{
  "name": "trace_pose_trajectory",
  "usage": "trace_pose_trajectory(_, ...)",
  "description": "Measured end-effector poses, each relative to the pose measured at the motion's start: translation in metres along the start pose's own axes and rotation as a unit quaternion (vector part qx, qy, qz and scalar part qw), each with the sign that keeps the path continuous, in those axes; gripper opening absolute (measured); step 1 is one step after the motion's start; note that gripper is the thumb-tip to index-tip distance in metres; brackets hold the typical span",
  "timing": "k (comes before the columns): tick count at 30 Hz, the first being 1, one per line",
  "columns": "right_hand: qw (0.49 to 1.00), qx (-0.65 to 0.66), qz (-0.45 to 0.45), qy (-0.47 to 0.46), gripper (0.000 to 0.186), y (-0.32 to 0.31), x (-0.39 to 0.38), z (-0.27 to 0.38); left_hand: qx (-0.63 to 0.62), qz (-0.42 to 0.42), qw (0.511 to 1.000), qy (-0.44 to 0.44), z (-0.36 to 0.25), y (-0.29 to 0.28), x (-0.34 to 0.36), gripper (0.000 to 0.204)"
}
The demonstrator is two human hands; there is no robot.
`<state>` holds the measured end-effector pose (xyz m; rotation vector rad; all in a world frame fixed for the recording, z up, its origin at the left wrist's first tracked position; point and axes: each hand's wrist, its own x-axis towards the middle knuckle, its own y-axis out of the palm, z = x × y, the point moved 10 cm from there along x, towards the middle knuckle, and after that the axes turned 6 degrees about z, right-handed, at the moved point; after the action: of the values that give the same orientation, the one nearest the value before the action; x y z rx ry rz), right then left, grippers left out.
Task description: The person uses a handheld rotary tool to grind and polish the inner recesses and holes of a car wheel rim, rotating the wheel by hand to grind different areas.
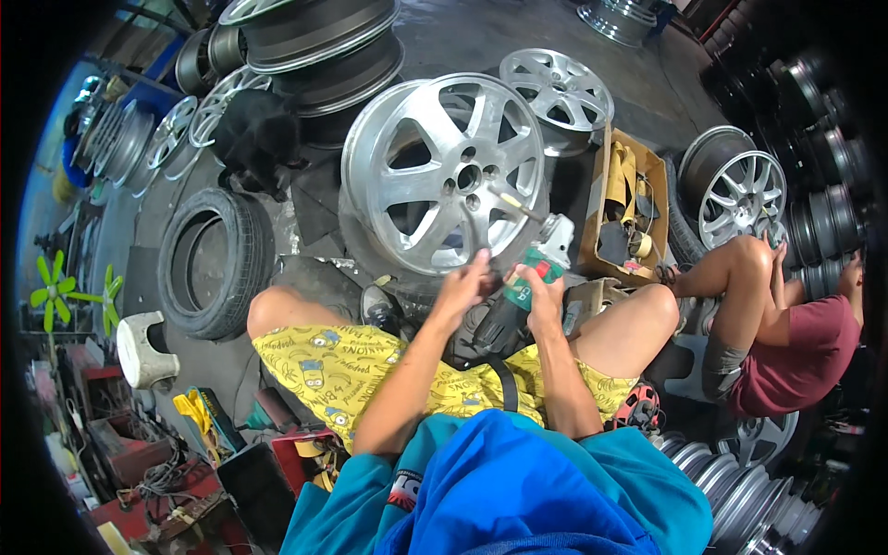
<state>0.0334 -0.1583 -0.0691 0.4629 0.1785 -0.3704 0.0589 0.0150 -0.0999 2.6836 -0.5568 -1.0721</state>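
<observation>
My right hand (pixel 541 294) is wrapped round the body of a green and black angle grinder (pixel 507 314). From the grinder's silver head a thin rod with a pale, blurred tip (pixel 516 205) points up and left, in front of a wheel rim. To the left of the grinder is my left hand (pixel 465 289), raised, its fingers stretched upward and slightly smeared, with nothing visible in it. The silver alloy wheel rim (pixel 446 168) stands tilted before me, face toward me, its lower edge just beyond my hands. My knees spread either side of it.
A loose tyre (pixel 217 264) lies left, near a white plastic stool (pixel 146 350). A cardboard box (pixel 634 203) with abrasive belts stands right of the rim. A black dog (pixel 254 139) is at far left. A co-worker in a maroon shirt (pixel 797 356) sits at right by another rim (pixel 740 199).
</observation>
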Motion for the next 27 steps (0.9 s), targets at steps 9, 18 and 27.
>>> trace_pose_trajectory(9, 0.997, 0.058, -0.049, -0.014, 0.032, 0.007, 0.01, 0.018, 0.037, -0.124, 0.983, 0.127, 0.023, -0.129, 0.039, 0.041)
trace_pose_trajectory(18, 0.996, 0.05, -0.026, -0.062, 0.027, 0.008, 0.011, 0.042, 0.177, -0.057, 0.968, 0.17, -0.017, -0.124, 0.025, 0.033)
trace_pose_trajectory(27, 0.99, 0.101, -0.066, -0.079, 0.025, -0.015, 0.014, 0.059, 0.345, 0.05, 0.935, 0.064, -0.117, -0.114, -0.016, 0.027)
